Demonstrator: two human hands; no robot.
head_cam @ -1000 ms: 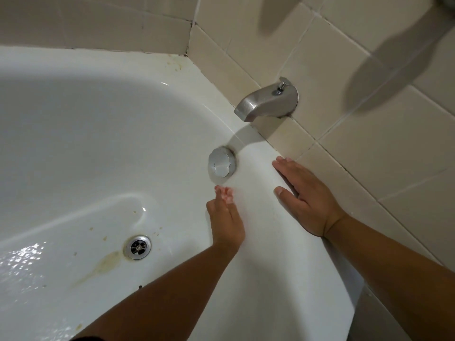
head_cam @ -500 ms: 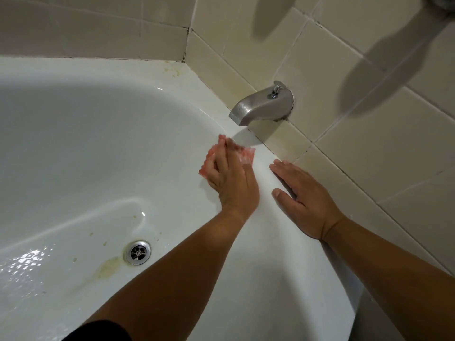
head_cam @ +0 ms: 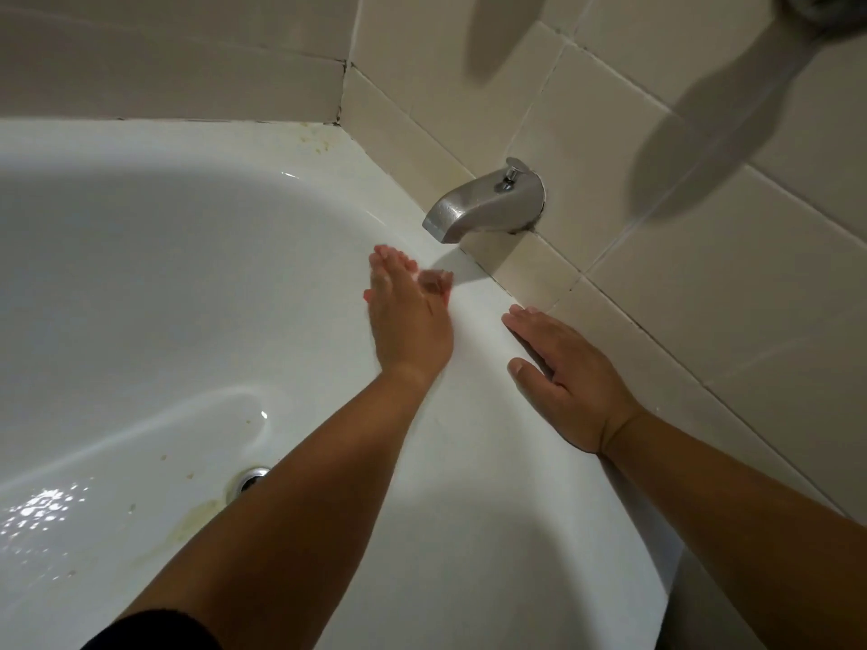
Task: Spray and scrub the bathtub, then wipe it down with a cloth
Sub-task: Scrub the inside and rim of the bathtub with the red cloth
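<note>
left hand (head_cam: 408, 321): far up the tub (head_cam: 140, 283) wall, just under the spout (head_cam: 488, 206), fingers straight and released, pressing flat on a pink pad (head_cam: 435, 280); blurred, so it looks to be mid stroke
pad: trapped between the fingers and the white surface where the wall meets the rim (head_cam: 469, 438), only its right edge peeking out; whether it is a sponge or a cloth i cannot tell
right hand (head_cam: 563, 377): palm down on the rim beside the tiles (head_cam: 703, 330), fingers loose and spread, grasping nothing, a prop for the lean
change: a second ago the left hand is lower on the wall, below a round metal cap that is in plain view; half a second ago it is over that cap; now it is higher again, close to the spout's shadow, and the cap is hidden behind it; the right hand stays planted in the same spot
meaning: the rubbing seems to be working upward along the spout end, so this is probably the scrub step, not the last wipe
left to do: a yellow stain (head_cam: 197, 516) and specks lie near the drain (head_cam: 251, 476), which the left forearm half covers, so the tub floor looks untreated
risk: the wet wall is likely slick and the flat hand could slide off the pad
</note>
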